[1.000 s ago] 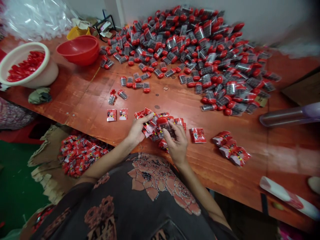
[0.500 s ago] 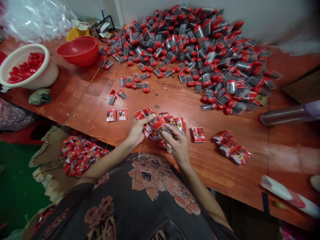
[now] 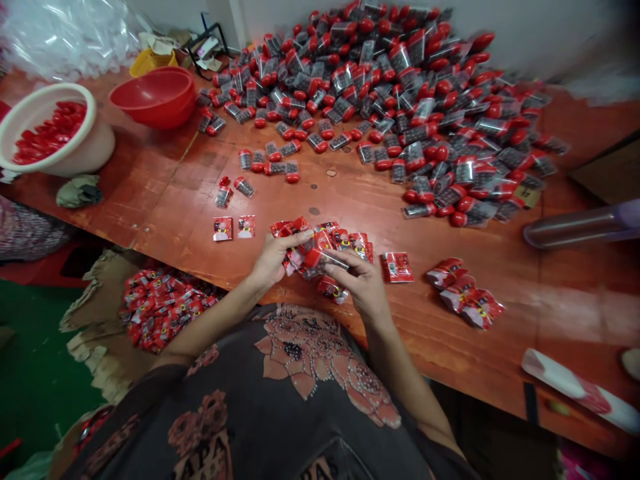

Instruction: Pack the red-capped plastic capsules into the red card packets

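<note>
My right hand (image 3: pixel 364 283) is closed round a small clear tube with a red cap (image 3: pixel 323 257), lying sideways with the cap pointing left. My left hand (image 3: pixel 273 257) pinches a red packet (image 3: pixel 296 235) at the left end of a small heap of red packets (image 3: pixel 345 241) near the table's front edge. The two hands almost meet over this heap. A large pile of the same red-capped tubes (image 3: pixel 400 100) covers the far middle of the wooden table (image 3: pixel 165 193).
Two single packets (image 3: pixel 233 228) lie left of the heap, one packet (image 3: pixel 397 267) and a folded strip of packets (image 3: pixel 465 293) to its right. A white basin of red caps (image 3: pixel 47 130) and a red bowl (image 3: pixel 155 97) stand far left. A cardboard box of packets (image 3: pixel 155 307) sits below the edge.
My right hand has turned the capped tube from nearly upright to sideways and brought it left toward my left hand. The left hand has stayed on the packets.
</note>
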Demonstrator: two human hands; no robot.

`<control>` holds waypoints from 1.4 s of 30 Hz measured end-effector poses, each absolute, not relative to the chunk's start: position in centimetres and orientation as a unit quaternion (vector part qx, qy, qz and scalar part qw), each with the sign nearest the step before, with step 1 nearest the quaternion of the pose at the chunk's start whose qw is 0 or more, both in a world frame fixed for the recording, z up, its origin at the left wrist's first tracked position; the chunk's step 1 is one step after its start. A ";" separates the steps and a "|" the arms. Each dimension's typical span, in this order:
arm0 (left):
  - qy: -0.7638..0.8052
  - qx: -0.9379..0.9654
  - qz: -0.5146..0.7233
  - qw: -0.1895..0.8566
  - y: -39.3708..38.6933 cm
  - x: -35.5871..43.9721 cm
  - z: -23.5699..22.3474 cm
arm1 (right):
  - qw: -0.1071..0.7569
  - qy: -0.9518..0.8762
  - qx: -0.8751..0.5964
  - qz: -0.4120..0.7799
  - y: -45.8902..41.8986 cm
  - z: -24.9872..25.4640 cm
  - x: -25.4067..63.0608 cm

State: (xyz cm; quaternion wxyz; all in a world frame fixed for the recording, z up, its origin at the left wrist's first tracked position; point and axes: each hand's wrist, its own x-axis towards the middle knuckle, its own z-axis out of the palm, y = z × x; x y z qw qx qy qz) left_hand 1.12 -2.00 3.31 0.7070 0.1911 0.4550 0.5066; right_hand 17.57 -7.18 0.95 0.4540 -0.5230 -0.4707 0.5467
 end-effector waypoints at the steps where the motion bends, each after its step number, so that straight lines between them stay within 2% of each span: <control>1: 0.457 0.199 0.488 0.716 -2.0 0.9 3.2 | 0.452 -0.471 -0.525 0.546 -7.1 0.9 17.8; 5: 0.476 0.206 0.423 0.743 -1.8 -0.3 2.9 | 0.441 -0.473 -0.538 0.541 -6.8 0.9 18.4; 10: 0.475 0.228 0.409 0.745 -1.6 -0.9 3.0 | 0.453 -0.459 -0.541 0.540 -6.8 0.8 18.2; 21: 0.472 0.282 0.459 0.698 -1.9 -1.0 2.8 | 0.493 -0.278 -0.527 0.634 -7.8 0.1 15.7; 32: 0.465 0.291 0.436 0.713 -2.7 -0.4 2.4 | 0.525 -0.337 -0.541 0.564 -8.8 -1.0 14.9; 42: 0.485 0.242 0.505 0.672 -2.8 0.2 3.2 | 0.528 -0.447 -0.561 0.455 -8.6 0.1 15.4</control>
